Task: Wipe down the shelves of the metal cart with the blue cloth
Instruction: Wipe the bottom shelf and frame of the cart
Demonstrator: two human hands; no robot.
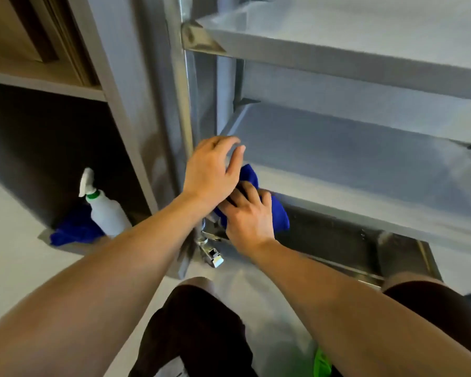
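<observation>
Far to our left, on the floor by the cabinet (65,148), stands a white spray bottle (104,210) with a second blue rag (74,232) bunched behind its base; we leave both alone.

Next comes the corner post (186,110) of the metal cart (365,66). Our left hand (211,172) hovers at that corner, fingers loosely spread and curved, holding nothing that we can see; whether it touches the post is unclear through the blur. Below it a shiny caster (211,253) sits on the floor.

Just to the right, our right hand (249,216) lies palm down on the blue cloth (279,216), fingers flat and a little apart, pressing it against the front lip of the lower shelf (351,170) at its left corner. The cloth is bunched, part of it peeking above our fingers onto the shelf surface, part hanging over the edge below.

We judge the cloth soft, light and limp, with no stiffness of its own, so it will go wherever the palm pushes it and may roll up under the hand. It is best held by spreading it flat beneath the whole palm, with fingertips pinning the leading edge. The steel looks smooth, so it should slide easily.

As it lies, the bundle's long axis runs from upper left to lower right, roughly across the shelf's front edge. The shelf itself stretches away to the right, which we take as the natural wiping direction. The upper shelf (337,31) sits above.
</observation>
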